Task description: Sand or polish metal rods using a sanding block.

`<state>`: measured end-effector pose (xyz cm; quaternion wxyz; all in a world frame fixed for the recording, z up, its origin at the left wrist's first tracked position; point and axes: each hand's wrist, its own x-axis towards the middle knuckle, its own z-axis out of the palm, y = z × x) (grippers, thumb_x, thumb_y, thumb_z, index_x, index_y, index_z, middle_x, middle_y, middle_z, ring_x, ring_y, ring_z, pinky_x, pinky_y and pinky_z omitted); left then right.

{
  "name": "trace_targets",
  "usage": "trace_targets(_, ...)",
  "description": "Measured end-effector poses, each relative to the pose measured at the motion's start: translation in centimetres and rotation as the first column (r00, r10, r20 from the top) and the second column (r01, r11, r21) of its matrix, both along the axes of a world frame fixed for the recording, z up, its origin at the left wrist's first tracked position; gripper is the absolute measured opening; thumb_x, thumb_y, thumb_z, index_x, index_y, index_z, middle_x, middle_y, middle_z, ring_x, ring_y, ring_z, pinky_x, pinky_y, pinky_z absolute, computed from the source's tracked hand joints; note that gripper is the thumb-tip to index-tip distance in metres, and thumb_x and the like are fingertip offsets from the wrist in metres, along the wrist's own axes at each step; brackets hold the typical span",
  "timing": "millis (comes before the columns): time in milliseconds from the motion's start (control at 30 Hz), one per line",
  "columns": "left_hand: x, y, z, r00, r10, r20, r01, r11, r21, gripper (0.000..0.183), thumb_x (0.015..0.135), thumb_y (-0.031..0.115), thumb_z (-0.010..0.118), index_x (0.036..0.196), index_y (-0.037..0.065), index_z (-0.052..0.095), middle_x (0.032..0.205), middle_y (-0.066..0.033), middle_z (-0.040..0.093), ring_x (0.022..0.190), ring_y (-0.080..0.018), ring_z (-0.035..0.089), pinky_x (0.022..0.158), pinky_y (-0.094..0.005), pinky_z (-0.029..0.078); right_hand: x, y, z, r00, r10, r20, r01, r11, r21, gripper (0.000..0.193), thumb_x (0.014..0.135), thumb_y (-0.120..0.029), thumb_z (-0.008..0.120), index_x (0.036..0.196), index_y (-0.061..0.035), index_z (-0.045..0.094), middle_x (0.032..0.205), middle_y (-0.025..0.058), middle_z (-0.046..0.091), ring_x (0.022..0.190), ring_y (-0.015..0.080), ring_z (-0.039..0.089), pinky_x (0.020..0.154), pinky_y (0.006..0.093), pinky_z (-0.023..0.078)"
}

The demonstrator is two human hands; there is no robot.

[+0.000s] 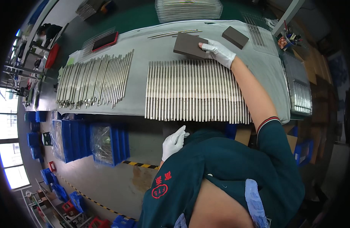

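Note:
My right hand [219, 52], in a white glove with some bare fingertips, grips a flat grey-brown block [188, 45]. The block is just above or against the far ends of a neat row of silver metal rods [194, 91], side by side on the cloth-covered table; whether it touches them I cannot tell. My left hand [174, 143], also gloved, is off the table's front edge, below the near ends of the row. Its fingers stretch forward with nothing visible in them. A second grey-brown block [235, 37] lies right of my right hand.
A looser bunch of rods [95, 81] covers the table's left side. Behind it sits a red-edged black pad [105, 41]. A few thin rods [175, 34] lie beyond the held block. Clear trays [188, 10] stack at the back; blue crates [72, 140] stand below left.

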<state>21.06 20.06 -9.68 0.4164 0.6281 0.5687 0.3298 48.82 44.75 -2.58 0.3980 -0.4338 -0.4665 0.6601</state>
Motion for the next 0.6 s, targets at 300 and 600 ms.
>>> trace_targets(300,-3.5,0.9,2.6,0.986,0.153,0.058,-0.163,0.955,0.248,0.025,0.09,0.0,0.055,0.114,0.001,0.064,0.08,-0.0095,0.071,0.072,-0.0161,0.068,0.069,-0.0274,0.052,0.2,0.5,-0.3,0.991,0.076,0.113,-0.076,0.997,-0.003,0.046,0.09,-0.038,0.062,0.122,-0.0072,0.056,0.107,-0.0036,0.06,0.089,0.0039,0.054,0.076,0.0205,0.044)
trace_targets(600,-5.1,13.3,6.6,0.783,0.192,0.591,-0.269,0.962,0.044,0.046,0.101,0.022,0.041,0.138,-0.004,0.037,0.13,-0.022,0.051,0.124,-0.0284,0.05,0.106,-0.0371,0.039,-1.1,0.9,-0.8,0.99,0.07,0.119,-0.071,0.998,-0.001,0.046,0.09,-0.036,0.062,0.126,-0.008,0.054,0.111,-0.0015,0.06,0.099,0.0079,0.055,0.086,0.0256,0.044)
